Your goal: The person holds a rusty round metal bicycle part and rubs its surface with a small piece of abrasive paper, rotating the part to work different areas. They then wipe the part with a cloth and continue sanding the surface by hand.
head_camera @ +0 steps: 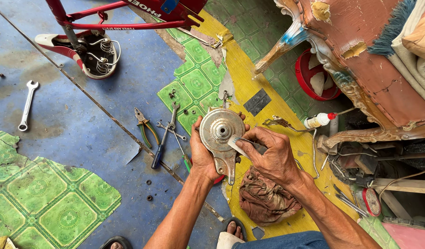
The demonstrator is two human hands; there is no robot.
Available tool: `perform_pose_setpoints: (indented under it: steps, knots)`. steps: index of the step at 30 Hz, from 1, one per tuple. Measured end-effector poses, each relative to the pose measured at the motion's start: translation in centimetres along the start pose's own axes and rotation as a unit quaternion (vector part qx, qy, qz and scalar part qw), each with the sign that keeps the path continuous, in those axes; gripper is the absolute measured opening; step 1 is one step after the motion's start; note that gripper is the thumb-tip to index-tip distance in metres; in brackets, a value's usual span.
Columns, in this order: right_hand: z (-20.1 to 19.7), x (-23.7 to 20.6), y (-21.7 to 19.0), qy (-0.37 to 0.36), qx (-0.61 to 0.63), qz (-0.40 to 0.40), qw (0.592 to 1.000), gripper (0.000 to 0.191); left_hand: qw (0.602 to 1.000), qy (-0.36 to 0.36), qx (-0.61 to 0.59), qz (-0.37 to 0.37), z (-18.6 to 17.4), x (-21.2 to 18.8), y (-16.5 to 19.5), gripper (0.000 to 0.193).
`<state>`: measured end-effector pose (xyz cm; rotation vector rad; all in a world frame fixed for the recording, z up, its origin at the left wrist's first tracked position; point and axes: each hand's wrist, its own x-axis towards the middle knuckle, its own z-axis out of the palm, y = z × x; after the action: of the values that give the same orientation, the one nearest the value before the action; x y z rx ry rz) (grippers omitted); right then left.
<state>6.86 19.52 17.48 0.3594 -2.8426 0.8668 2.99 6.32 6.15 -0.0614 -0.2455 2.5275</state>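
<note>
— what are you gripping?
— my left hand (204,154) is clasping the round metal hub plate (220,133) from behind; my right hand (270,154) is pinching a folded abrasive strip (235,144) against its face.
— handling?
— seems heavy, rigid, greasy, so i'm gripping the rim. pliers (145,124) are lying left of my grip.

- The red bicycle frame (129,18) is cut off by the top edge.
- The palm of the left hand (204,154) is hidden behind the round metal plate (220,133).
- The small parts (149,189) on the floor are too small to be told.
- The sandalled foot (232,230) is cut by the bottom edge.
</note>
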Motion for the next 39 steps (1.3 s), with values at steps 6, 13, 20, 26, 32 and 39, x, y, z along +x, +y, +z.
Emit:
perform_pose_setpoints:
  steps: [6, 13, 20, 26, 32, 39]
  knots:
    - [0.2, -0.1, -0.3, -0.009, -0.001, 0.031, 0.999, 0.016, 1.000, -0.016, 0.012, 0.023, 0.5, 0.0, 1.1, 0.081]
    - [0.9, -0.4, -1.1, -0.044, 0.005, 0.030, 0.999, 0.016, 0.995, -0.008, 0.070, 0.067, 1.0, -0.2, 1.4, 0.076]
    - [1.8, -0.7, -0.9, -0.104, 0.018, 0.118, 0.987, 0.025, 0.986, 0.017, 0.116, 0.116, 0.8, -0.3, 2.0, 0.079]
    - [3.3, -1.2, 0.0, -0.101, -0.034, 0.141, 0.984, 0.030, 0.981, 0.005, 0.121, 0.149, 0.5, -0.4, 1.5, 0.079]
    - [4.0, -1.9, -0.1, -0.064, -0.012, 0.108, 0.992, 0.024, 0.971, 0.057, 0.129, 0.191, 1.0, -0.7, 1.2, 0.076]
    - [3.4, -1.5, -1.2, -0.059, 0.006, 0.109, 0.992, 0.021, 0.966, 0.062, 0.149, 0.201, 1.7, -0.8, 0.8, 0.075]
